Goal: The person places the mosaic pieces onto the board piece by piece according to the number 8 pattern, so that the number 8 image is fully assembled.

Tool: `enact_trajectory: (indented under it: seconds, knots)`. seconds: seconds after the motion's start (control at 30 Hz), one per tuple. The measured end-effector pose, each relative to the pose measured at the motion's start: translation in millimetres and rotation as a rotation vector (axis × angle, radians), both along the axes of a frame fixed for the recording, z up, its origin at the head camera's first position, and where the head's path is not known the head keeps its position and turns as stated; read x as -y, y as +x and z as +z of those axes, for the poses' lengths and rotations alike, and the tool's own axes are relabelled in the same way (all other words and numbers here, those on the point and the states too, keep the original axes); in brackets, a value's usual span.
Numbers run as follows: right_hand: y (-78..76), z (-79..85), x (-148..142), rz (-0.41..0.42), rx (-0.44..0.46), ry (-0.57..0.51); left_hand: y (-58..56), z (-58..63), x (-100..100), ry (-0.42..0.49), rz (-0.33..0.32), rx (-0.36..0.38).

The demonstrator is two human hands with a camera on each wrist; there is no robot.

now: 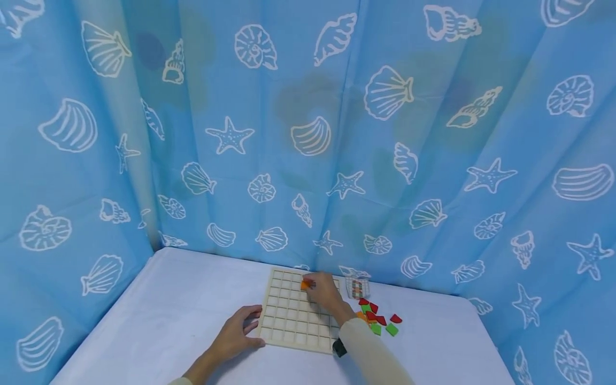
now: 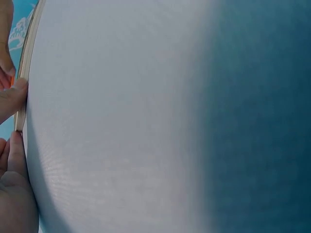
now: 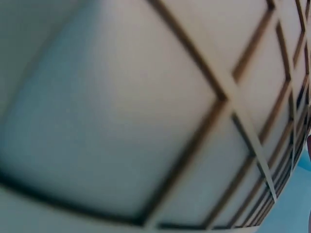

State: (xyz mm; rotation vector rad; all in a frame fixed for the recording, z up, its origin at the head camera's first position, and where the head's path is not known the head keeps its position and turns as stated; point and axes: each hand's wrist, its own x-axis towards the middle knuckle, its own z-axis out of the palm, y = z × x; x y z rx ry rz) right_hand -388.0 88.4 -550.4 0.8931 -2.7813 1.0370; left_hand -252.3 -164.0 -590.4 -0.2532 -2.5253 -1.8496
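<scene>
In the head view a pale wooden grid board [image 1: 289, 322] lies on the white table. My right hand [image 1: 323, 291] is over the board's far part and pinches an orange tile [image 1: 306, 285] between thumb and fingers. My left hand [image 1: 234, 332] rests at the board's near left corner, its fingers and thumb extended against the edge. In the left wrist view, fingertips of the left hand [image 2: 17, 194] touch the side of the board [image 2: 28, 53]. The right wrist view shows the board's raised grid strips [image 3: 194, 138] close up; the right hand's fingers are out of sight there.
Right of the board lie loose red tiles [image 1: 395, 318], green tiles [image 1: 392, 329] and orange ones. A clear container [image 1: 358, 287] with small coloured pieces stands behind them. A dark object [image 1: 339, 348] sits by the near right corner. A blue shell-print curtain [image 1: 308, 160] closes off the back.
</scene>
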Motion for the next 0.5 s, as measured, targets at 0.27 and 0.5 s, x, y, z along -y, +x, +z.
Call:
enact_trajectory:
  seconds: [0.27,0.5]
  knots:
    - [3.8,-6.7,-0.7,-0.008,-0.027,-0.028,-1.2,-3.2,-2.5,-0.069,0.033,0.026]
    - [1.6,-6.8,-0.4,-0.033,0.033,-0.010,-1.7,-0.7,-2.0,-0.099,0.038,0.015]
